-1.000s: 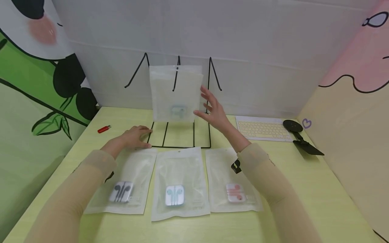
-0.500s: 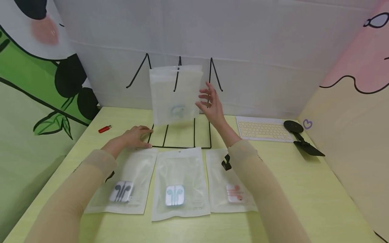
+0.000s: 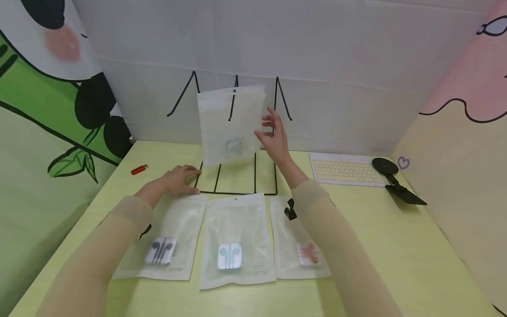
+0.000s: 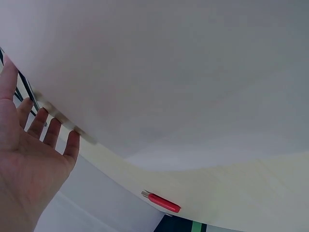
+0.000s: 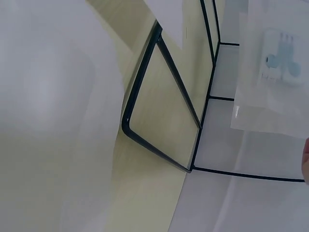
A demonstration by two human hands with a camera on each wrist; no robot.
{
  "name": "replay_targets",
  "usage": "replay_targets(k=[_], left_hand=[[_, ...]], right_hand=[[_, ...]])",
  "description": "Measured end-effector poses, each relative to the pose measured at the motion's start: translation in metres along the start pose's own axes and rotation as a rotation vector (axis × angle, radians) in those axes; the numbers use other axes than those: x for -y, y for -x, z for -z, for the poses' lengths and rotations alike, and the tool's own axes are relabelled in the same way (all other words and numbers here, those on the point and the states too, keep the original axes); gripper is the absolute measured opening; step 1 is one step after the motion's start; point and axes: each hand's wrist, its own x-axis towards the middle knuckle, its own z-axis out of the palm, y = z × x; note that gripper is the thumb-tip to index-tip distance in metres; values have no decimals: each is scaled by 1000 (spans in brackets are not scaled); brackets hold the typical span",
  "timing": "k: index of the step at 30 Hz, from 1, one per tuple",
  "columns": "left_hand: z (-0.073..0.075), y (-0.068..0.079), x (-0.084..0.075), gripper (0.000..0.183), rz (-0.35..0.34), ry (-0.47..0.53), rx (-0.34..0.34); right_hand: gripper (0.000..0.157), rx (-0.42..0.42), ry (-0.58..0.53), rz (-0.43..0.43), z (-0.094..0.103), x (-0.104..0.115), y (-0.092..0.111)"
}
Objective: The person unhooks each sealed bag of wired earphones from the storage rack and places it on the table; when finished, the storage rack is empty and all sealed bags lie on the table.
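Observation:
White pouches (image 3: 219, 116) with a bluish earphone case showing through hang on the middle hook of a black wire rack (image 3: 245, 193), tilted in the head view. Beside their right edge is my right hand (image 3: 275, 136), raised with thumb and fingers loosely bent. In the right wrist view only a fingertip (image 5: 305, 164) shows, below the hanging pouch (image 5: 270, 106). My left hand (image 3: 178, 179) rests on the table at the left of the rack's base, thumb and straight fingers touching the frame. In the left wrist view those fingers (image 4: 50, 133) are extended, with a pouch (image 4: 159, 82) filling the view.
Three flat pouches lie in front: one with black earphones (image 3: 160, 251), one with bluish earphones (image 3: 229, 255), one with pink earphones (image 3: 309, 254). A red USB stick (image 3: 139, 169) lies left. At right are a white keyboard (image 3: 348, 170) and a black folding stand (image 3: 396, 180).
The hanging pouches have tilted, their lower edge swinging slightly. My right hand's fingers have drawn in and its forearm has shifted left. My left hand has stayed at the rack's base.

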Motion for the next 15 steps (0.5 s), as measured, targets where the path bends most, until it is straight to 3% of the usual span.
replay_targets(k=[9,15], left_hand=[[-2,-2,4,83,-1,-9,-6],[-3,-3,5,83,3,-12,-5]], right_hand=[[76,0,-58,10,-5,-5,-4],[83,24,-52,-31,-9,-4,2]])
